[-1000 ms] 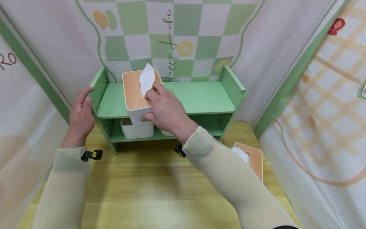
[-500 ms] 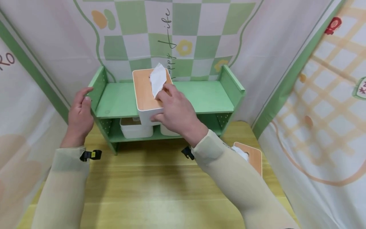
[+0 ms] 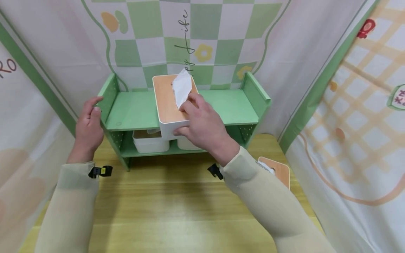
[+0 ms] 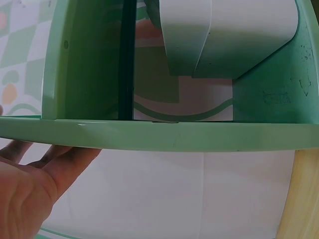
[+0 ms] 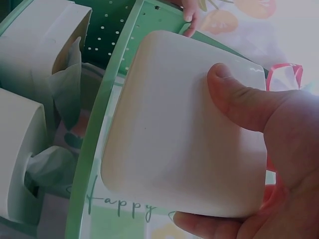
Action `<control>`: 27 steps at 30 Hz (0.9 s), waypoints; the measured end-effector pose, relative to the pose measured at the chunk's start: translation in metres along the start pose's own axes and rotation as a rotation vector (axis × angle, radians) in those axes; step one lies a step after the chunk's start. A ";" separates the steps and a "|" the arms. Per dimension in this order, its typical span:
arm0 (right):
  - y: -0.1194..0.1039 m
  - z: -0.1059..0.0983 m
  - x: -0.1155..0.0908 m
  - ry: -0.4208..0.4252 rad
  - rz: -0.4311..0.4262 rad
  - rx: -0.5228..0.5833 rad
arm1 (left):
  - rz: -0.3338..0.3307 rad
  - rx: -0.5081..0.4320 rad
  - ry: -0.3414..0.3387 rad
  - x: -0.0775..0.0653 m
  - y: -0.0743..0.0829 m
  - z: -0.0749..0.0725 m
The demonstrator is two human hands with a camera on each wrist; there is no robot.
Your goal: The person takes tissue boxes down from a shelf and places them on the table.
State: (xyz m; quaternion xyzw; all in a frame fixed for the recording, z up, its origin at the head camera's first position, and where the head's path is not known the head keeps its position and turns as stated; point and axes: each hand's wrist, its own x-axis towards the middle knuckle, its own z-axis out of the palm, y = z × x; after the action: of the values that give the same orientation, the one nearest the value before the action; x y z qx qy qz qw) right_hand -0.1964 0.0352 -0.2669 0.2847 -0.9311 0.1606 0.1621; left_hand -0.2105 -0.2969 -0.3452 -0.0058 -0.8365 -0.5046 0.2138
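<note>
A white tissue box (image 3: 173,130) with a wood-look lid (image 3: 164,102) and a white tissue (image 3: 182,89) sticking up overlaps the front edge of the green shelf's upper board (image 3: 131,109). My right hand (image 3: 207,124) grips it from the right. The right wrist view shows the thumb (image 5: 239,99) lying across the box's white front (image 5: 159,129), with other fingers curling under one side. Fingers of my left hand (image 3: 90,128) rest against the outer face of the shelf's left side panel (image 4: 199,135); they look loosely extended.
On the lower level stand two more white tissue boxes, one at left (image 3: 151,144) and one near the middle (image 3: 188,144), tissues poking out. Another tissue box (image 3: 281,174) is on the wooden table (image 3: 177,218) at right, partly behind my right sleeve. Printed curtains surround the table.
My right hand has carried the tissue box to the right along the upper board, quicker at first and then less. The left hand has stayed at the side panel.
</note>
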 end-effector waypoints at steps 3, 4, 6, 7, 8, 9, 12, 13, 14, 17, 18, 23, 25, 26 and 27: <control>0.002 -0.001 -0.002 0.002 0.001 -0.005 | -0.003 0.018 0.001 0.000 0.000 0.000; 0.003 -0.001 -0.003 -0.001 0.003 -0.008 | -0.004 0.024 0.002 0.000 0.000 0.000; 0.005 -0.002 -0.004 -0.011 0.016 -0.010 | -0.003 0.036 0.003 0.000 0.000 0.000; 0.006 -0.002 -0.004 -0.017 0.025 -0.011 | -0.003 0.040 0.004 0.000 0.000 0.000; 0.007 -0.003 -0.004 -0.022 0.035 -0.012 | -0.003 0.043 0.004 0.000 0.000 0.000; 0.009 -0.003 -0.004 -0.025 0.044 -0.011 | -0.004 0.045 0.005 0.000 0.000 0.000; 0.013 -0.005 -0.003 -0.031 0.071 0.000 | -0.011 0.047 0.003 0.000 -0.001 -0.001; 0.014 -0.006 -0.002 -0.031 0.079 0.003 | -0.014 0.047 0.003 -0.001 -0.001 -0.001; 0.016 -0.006 -0.002 -0.034 0.092 0.013 | -0.013 0.048 0.004 -0.001 -0.001 -0.001; 0.019 -0.009 -0.002 -0.055 0.135 0.035 | -0.009 0.052 0.008 -0.001 -0.002 0.000; 0.021 -0.009 -0.002 -0.063 0.150 0.042 | -0.007 0.052 0.010 0.000 -0.002 0.000; 0.026 -0.011 -0.005 -0.092 0.203 0.096 | -0.004 0.055 0.013 0.000 -0.002 0.000; 0.028 -0.012 -0.007 -0.088 0.211 0.118 | -0.006 0.059 0.013 0.000 -0.002 0.000; 0.030 -0.012 -0.008 -0.084 0.212 0.121 | -0.005 0.062 0.014 0.000 -0.002 0.000; 0.031 -0.013 -0.009 -0.079 0.214 0.119 | -0.003 0.063 0.015 0.000 -0.002 -0.001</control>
State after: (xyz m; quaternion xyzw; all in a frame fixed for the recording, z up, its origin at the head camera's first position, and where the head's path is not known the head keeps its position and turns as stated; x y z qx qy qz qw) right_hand -0.2042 0.0687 -0.2656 0.1991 -0.9505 0.2208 0.0902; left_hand -0.2109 -0.2984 -0.3466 0.0061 -0.8503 -0.4784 0.2195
